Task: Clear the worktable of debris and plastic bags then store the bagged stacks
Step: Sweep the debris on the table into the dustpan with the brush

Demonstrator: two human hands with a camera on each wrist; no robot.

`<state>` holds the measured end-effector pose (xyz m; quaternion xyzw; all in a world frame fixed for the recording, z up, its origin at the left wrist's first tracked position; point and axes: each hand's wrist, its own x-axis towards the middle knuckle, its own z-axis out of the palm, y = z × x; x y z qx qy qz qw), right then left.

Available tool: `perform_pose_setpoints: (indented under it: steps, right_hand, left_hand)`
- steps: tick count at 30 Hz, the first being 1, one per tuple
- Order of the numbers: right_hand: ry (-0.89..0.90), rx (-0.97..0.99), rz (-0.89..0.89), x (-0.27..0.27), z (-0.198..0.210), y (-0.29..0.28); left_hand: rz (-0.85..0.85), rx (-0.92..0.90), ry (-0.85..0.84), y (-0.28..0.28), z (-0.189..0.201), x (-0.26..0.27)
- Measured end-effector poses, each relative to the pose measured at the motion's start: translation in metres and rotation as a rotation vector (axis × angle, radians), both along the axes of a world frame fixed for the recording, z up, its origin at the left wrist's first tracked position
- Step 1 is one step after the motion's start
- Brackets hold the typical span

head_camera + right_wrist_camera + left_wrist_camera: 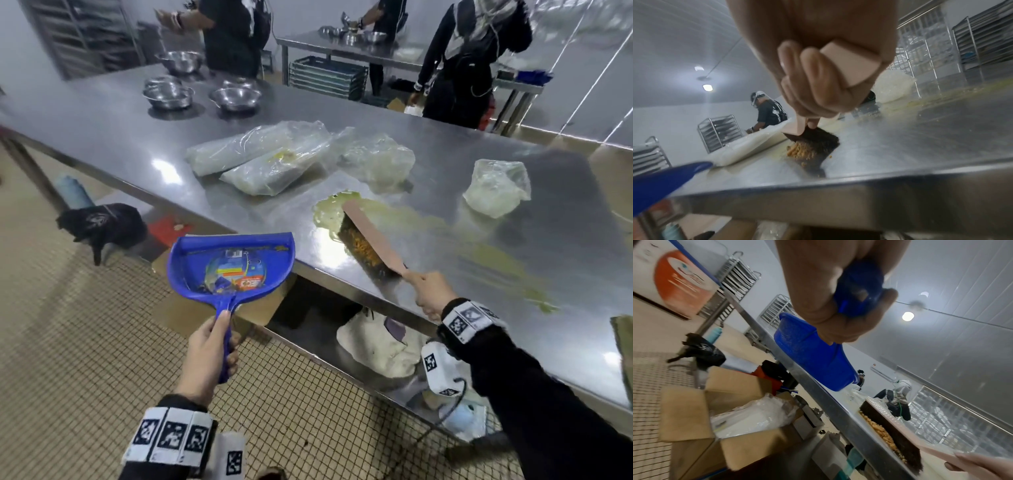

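The right hand curls round the pale handle of the brush, whose long axis runs from that hand away to the far left across the steel worktable. A ridge of orange crumbs lies against the bristles on their left, near side, just inside the table's near edge. The left hand grips the handle of the blue dustpan, held left of the crumbs with its mouth at the table edge, so the sweep has to run left toward the pan. The bagged stacks lie farther back, apart from both hands
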<state>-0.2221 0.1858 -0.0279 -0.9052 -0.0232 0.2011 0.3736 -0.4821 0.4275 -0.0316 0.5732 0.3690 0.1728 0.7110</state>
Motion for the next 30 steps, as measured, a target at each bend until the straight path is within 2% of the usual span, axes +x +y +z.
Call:
perform_pose_setpoints:
  steps: [3, 8, 13, 20, 26, 30]
  right_hand:
    - [-0.050, 0.034, -0.044, 0.013, 0.007, -0.009]
    - [-0.175, -0.063, 0.042, 0.037, 0.009, -0.013]
    - [-0.059, -0.133, 0.129, 0.050, 0.013, -0.016]
    - [0.056, -0.072, 0.100, 0.048, 0.027, -0.029]
    - [0.121, -0.004, 0.088, 0.031, 0.013, -0.037]
    - [0.110, 0.005, 0.143, 0.012, 0.013, -0.040]
  left_hand:
    - [0.054, -0.012, 0.025, -0.009, -0.010, -0.024]
    - [0.070, -0.042, 0.089, -0.009, -0.027, -0.040]
    - [-0.113, -0.113, 0.213, -0.006, -0.053, -0.022]
    - [-0.448, -0.178, 0.303, -0.023, -0.071, 0.035]
    - [-0.568, -0.202, 0.272, -0.031, -0.066, 0.066]
    - [-0.606, -0.221, 0.234, -0.028, -0.066, 0.072]
